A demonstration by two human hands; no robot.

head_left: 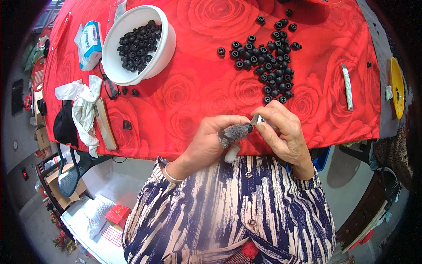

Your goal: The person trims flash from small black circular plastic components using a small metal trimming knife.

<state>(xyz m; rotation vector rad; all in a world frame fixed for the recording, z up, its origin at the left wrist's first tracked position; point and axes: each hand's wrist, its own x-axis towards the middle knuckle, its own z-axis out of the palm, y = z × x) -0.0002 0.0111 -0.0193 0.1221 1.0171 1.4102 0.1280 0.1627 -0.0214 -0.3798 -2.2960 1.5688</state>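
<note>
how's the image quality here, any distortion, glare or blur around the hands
Head view: strong fisheye bending, so the red rose tablecloth edge curves and the corners go black; lighting is even and bright, with soft shadows under the white bowl and mild glare on its rim; the left hand and right hand are fairly sharp, but the small metal blade between them is slightly soft.

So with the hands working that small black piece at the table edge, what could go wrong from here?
1. The left hand pinches a small black part beyond the table edge, so a slip would likely drop it to the floor.
2. The right hand presses a small metal blade toward the left fingers, where only one wears a cover.
3. The loose pile of black parts could scatter if bumped.
</note>
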